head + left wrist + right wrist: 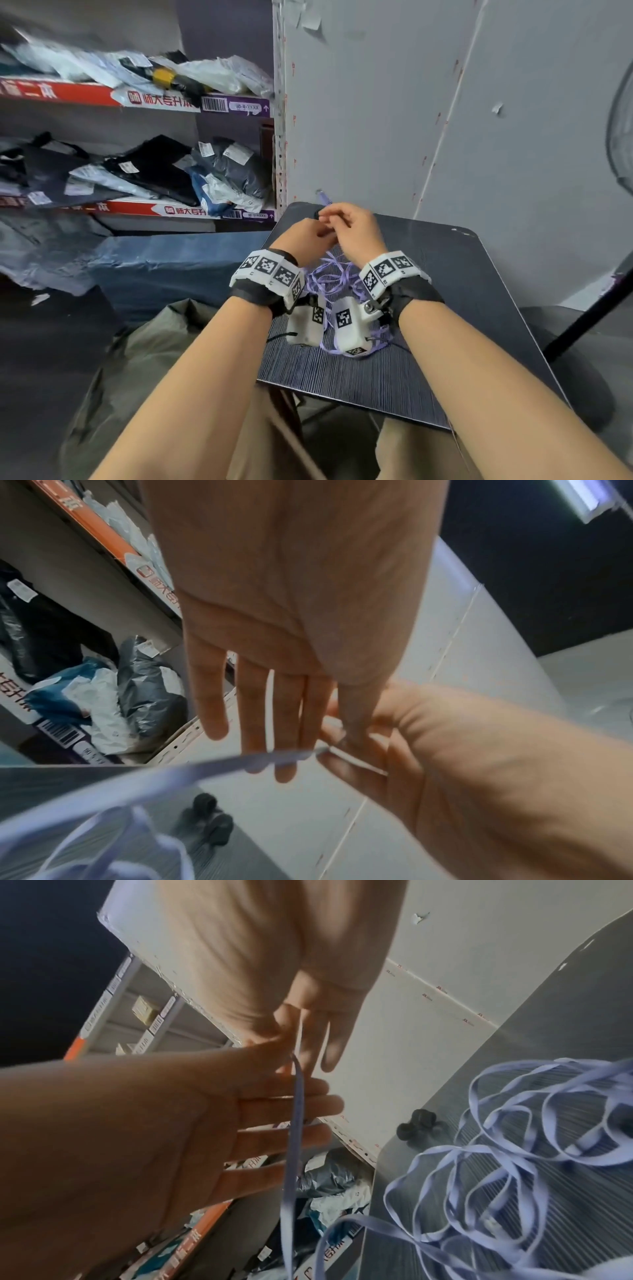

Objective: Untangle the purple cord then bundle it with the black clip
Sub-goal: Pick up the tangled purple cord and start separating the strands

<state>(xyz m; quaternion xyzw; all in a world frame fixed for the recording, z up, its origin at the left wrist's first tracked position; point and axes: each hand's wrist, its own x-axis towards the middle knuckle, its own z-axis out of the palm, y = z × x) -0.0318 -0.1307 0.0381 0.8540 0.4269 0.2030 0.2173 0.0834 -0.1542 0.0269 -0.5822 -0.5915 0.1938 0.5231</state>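
Observation:
The purple cord (329, 277) lies in a loose tangle of flat loops (496, 1150) on the dark table (376, 377), between my wrists. One strand rises to my two hands, which meet above the table's far edge. My right hand (342, 219) pinches this strand near its end (294, 1069). My left hand (322, 222) keeps its fingers (253, 710) straight and spread, the strand runs across them, and its thumb meets the pinch. The cord's tip (322, 197) pokes up past the hands. The black clip (416, 1125) lies free on the table near the far corner (210, 823).
Shelves (137, 154) packed with bagged parcels stand to the left, beyond the table's edge. A grey wall panel (445, 120) rises just behind the table. A fan (621, 137) and a black pole (582, 325) are at the right. My legs are under the table's near edge.

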